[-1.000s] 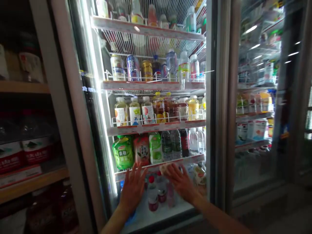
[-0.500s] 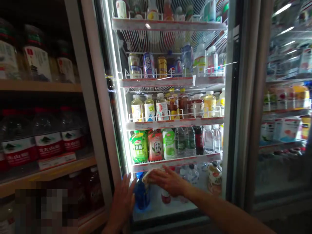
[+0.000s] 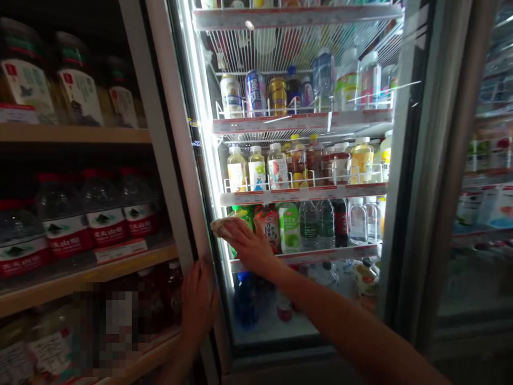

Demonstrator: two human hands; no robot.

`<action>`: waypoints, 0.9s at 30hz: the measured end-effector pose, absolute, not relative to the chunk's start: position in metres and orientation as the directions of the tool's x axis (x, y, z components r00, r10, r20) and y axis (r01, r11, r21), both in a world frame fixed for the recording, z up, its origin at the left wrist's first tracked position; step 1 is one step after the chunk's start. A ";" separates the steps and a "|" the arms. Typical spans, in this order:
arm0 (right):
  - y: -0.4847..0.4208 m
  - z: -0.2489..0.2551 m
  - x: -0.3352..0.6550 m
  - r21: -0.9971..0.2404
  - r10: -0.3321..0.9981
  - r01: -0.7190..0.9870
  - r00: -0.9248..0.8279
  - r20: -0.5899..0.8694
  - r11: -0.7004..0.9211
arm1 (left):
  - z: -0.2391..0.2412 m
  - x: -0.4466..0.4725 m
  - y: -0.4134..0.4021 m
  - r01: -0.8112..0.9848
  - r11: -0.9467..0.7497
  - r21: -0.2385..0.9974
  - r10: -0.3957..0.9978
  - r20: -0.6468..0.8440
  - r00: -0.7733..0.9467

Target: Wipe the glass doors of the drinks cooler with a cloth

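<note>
My right hand [image 3: 254,246] is pressed flat over a pale, crumpled cloth [image 3: 218,226] at the left side of the fridge's glass door [image 3: 276,334]. Only the cloth's edge shows past the fingertips. Behind the glass there, a green bottle [image 3: 241,214] and a red-labelled bottle [image 3: 269,224] are partly covered by the hand. My left hand [image 3: 198,297] rests with fingers stretched upward on the post [image 3: 176,198] beside the door, holding nothing; it is slightly blurred.
Lit shelves behind the glass carry cans [image 3: 255,95] and bottles [image 3: 277,168]. On the left, a wooden shelf [image 3: 132,267] holds red-capped water bottles [image 3: 98,208]. Another fridge door [image 3: 487,224] stands at the right, past a metal frame [image 3: 449,176].
My right hand has moved up and left across the glass with the cloth, from the lowest shelf to the green bottle's level. The left hand now lies on the post. The view has shifted.
</note>
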State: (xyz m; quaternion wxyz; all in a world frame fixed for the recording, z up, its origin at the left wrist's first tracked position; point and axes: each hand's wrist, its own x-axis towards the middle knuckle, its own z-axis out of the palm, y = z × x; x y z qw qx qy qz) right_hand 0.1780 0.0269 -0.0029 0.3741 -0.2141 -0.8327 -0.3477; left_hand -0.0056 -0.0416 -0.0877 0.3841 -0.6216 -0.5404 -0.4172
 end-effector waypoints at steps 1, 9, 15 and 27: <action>0.026 -0.005 0.178 0.434 0.083 0.609 -0.636 0.767 0.664 | -0.083 -0.007 -0.042 0.992 -0.123 -0.021 0.333 0.941 0.061; 0.037 -0.012 0.222 0.666 -0.084 0.414 -0.809 0.581 0.621 | -0.042 0.004 -0.036 0.986 -0.161 -0.039 0.276 0.958 0.083; 0.044 0.057 0.251 0.490 0.044 0.693 -0.599 0.800 0.529 | 0.022 0.037 -0.010 0.962 -0.261 -0.081 0.146 0.982 0.122; 0.070 0.074 0.333 0.197 -0.006 0.910 -0.210 0.978 0.364 | 0.090 0.096 0.038 0.946 -0.231 -0.226 0.059 0.968 0.245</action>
